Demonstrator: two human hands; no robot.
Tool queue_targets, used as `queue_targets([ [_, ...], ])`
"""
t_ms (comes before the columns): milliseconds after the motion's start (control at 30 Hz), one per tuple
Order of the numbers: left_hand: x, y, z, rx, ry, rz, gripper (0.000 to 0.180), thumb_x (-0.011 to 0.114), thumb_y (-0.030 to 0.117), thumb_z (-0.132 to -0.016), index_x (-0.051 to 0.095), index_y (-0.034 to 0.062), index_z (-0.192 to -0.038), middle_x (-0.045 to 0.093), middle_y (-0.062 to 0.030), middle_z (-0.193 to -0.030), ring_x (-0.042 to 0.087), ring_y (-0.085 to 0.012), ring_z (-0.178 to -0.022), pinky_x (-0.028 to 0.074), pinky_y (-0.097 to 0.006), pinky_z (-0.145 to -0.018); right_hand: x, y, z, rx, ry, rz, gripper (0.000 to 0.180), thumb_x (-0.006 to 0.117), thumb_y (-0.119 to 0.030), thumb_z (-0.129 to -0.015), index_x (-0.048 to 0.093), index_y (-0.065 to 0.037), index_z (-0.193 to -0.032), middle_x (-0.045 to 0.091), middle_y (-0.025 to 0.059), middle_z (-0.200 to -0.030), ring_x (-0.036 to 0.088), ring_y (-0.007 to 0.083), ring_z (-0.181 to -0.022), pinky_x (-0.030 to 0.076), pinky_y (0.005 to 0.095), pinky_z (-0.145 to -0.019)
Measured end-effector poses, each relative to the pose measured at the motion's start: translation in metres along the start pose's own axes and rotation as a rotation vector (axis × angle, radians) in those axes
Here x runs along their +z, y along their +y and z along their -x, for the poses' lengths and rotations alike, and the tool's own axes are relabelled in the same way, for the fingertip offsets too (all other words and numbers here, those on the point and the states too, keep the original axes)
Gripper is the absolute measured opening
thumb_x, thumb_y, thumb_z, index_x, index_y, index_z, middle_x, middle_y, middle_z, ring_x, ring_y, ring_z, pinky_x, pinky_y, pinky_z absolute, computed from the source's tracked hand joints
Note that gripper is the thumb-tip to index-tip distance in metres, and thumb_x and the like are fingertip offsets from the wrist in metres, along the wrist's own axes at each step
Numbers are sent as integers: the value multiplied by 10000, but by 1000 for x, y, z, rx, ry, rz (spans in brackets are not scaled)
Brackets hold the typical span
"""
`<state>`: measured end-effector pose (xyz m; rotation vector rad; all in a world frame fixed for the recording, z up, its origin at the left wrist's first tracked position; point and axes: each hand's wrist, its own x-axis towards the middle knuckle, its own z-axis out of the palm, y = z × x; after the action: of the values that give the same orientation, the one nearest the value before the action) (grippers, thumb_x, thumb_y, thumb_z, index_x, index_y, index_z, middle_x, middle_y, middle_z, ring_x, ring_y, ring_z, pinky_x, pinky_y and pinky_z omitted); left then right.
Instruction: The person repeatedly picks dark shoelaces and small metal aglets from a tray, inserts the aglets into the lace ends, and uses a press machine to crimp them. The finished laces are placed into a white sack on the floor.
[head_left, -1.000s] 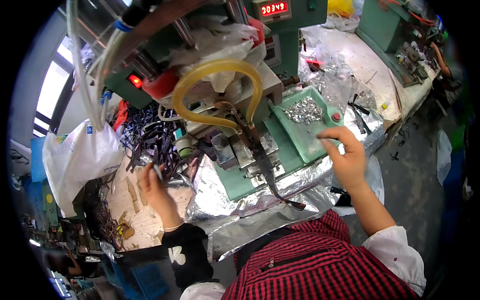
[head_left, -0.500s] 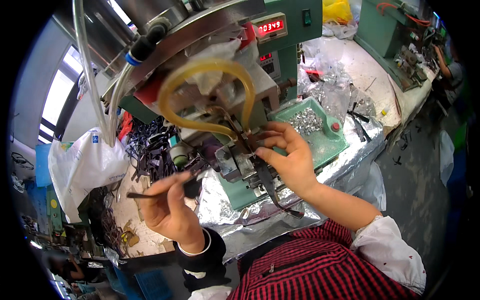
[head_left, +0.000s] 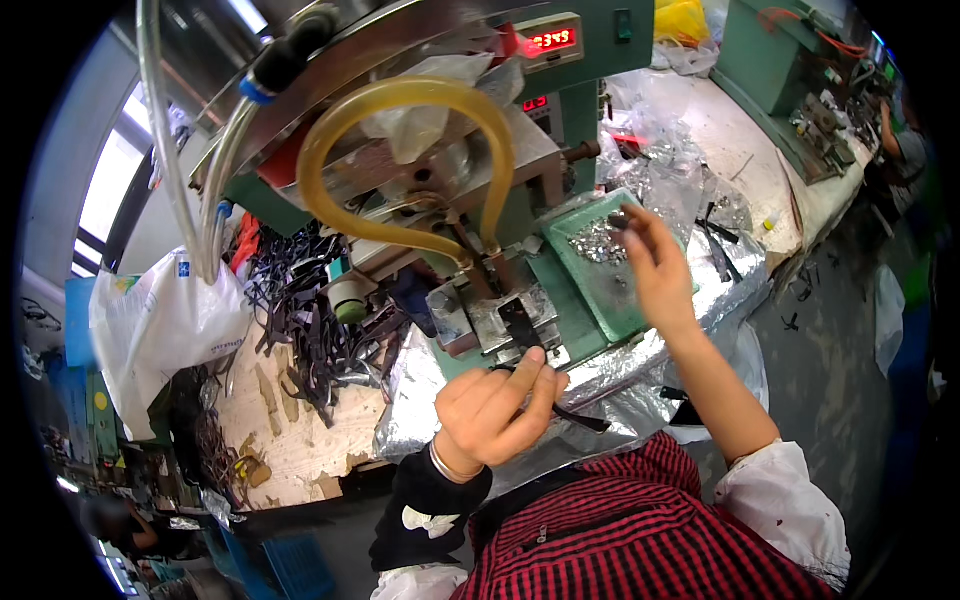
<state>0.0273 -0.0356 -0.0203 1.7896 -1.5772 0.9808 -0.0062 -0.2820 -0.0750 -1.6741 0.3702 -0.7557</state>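
My left hand (head_left: 492,412) is closed, its thumb and index finger pinching a dark eyeglass temple (head_left: 519,328). The temple's flat end lies on the metal fixture (head_left: 487,320) of a green press; its bent tip comes out below my fingers. To the right, my right hand (head_left: 660,275) hovers over a green tray (head_left: 622,325) with its fingers stretched out and apart. Small shiny metal pieces (head_left: 592,245) lie in that tray below the fingertips. A dark spot shows at the fingertips, too blurred to name.
A looped yellow hose (head_left: 310,170) runs down to the fixture. Many dark temples (head_left: 295,300) are heaped at the left, beside a white plastic bag (head_left: 165,330). Clear bags (head_left: 660,130) and a few dark temples (head_left: 718,240) lie right of the press. Foil (head_left: 410,410) covers the bench edge.
My right hand has left the fixture and moved right over the tray. My left hand has come from the left, with a temple in it, to the fixture's front.
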Motion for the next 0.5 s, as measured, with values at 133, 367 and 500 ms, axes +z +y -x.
queue_targets([
  [133, 0, -5, 3, 19, 2, 37, 329, 854, 40, -711, 692, 72, -996, 738, -130, -978, 577, -164, -531, 406, -279, -459, -34, 12, -16, -113, 62, 69, 329, 621, -130, -980, 612, -25, -1292, 681, 104, -1128, 642, 175, -1043, 497, 300, -893],
  [367, 14, 0, 9, -73, 97, 90, 301, 839, 24, -687, 711, 57, -957, 741, -142, -1060, 574, -160, -537, 402, -271, -458, -28, 22, 17, -184, -121, 769, 185, 759, -142, -786, 702, -51, -936, 673, 118, -968, 615, 340, -985, 457, 434, -978],
  [500, -27, 25, 10, -321, -128, 114, 365, 786, 56, -704, 728, 44, -1064, 725, -161, -1160, 658, -183, -658, 476, -278, -539, -11, 26, 14, -329, -107, 973, 107, 748, -118, -781, 704, -62, -861, 653, 106, -942, 612, 344, -951, 481, 452, -862],
])
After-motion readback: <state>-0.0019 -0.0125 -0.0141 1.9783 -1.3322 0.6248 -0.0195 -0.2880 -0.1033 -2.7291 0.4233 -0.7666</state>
